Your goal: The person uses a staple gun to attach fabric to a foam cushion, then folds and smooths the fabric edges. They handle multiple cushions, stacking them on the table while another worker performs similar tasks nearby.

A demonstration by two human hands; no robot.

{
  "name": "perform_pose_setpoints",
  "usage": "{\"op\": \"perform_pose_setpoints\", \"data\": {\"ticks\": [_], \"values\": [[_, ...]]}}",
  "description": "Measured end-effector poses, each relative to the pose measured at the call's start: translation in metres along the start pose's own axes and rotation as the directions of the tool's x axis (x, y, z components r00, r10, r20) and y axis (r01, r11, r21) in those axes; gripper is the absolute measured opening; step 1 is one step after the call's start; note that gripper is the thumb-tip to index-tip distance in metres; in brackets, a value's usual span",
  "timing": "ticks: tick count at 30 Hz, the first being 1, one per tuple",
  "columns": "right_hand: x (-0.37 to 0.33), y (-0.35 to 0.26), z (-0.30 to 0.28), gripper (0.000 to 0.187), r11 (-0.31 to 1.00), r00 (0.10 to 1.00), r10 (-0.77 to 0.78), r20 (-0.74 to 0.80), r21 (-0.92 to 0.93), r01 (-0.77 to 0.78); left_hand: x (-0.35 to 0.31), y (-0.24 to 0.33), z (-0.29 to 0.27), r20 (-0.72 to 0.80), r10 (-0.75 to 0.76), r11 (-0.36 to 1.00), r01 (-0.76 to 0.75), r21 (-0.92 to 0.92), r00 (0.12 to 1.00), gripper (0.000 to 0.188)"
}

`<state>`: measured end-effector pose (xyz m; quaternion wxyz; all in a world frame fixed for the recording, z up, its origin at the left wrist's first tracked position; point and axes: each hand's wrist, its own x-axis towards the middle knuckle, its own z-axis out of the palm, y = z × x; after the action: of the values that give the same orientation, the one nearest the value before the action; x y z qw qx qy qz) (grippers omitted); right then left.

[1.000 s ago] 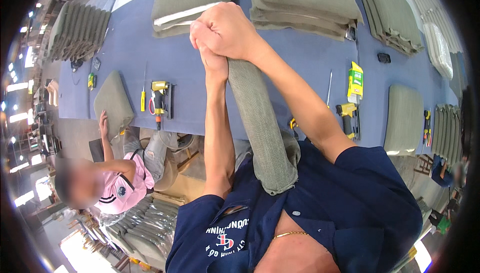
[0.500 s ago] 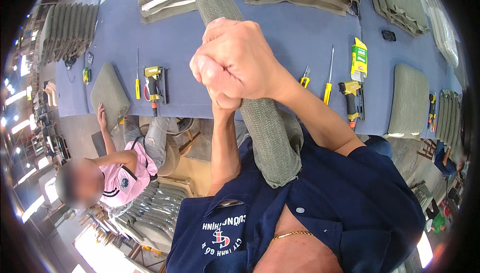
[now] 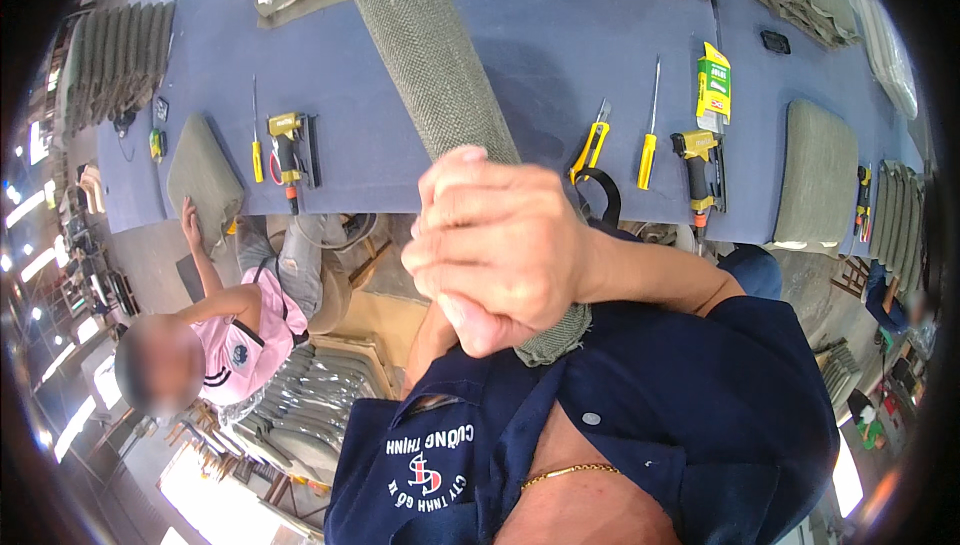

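Gripping the grey-green fabric cushion [image 3: 440, 105] close to my chest, right hand [image 3: 500, 245] clenched around its lower end; my left hand sits hidden behind, so I cannot tell its grasp. I'd keep the cushion straight above the blue table [image 3: 560, 75].

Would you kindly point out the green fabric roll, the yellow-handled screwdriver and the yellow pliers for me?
green fabric roll [image 3: 430, 65]: head view, on its woven upper length.
yellow-handled screwdriver [image 3: 648, 160]: head view, on its yellow handle.
yellow pliers [image 3: 590, 148]: head view, on one yellow handle.
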<state>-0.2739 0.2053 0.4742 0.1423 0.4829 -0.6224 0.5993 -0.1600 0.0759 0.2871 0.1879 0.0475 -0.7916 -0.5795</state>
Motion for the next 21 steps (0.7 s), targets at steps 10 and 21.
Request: {"op": "perform_pose_setpoints", "data": {"ticks": [10, 21], "values": [[0.019, 0.010, -0.032, 0.032, 0.993, 0.997, 0.076, -0.021, 0.089, -0.074, 0.174, 0.134, -0.022, -0.060, 0.526, 0.833, -0.528, -0.165, 0.849, 0.062], [-0.026, -0.022, -0.026, 0.048, 0.962, 0.924, 0.079, -0.373, -0.215, -0.169, 0.218, 0.133, -0.030, -0.504, 0.477, 0.859, -0.502, 0.096, 0.720, 0.050]]}}
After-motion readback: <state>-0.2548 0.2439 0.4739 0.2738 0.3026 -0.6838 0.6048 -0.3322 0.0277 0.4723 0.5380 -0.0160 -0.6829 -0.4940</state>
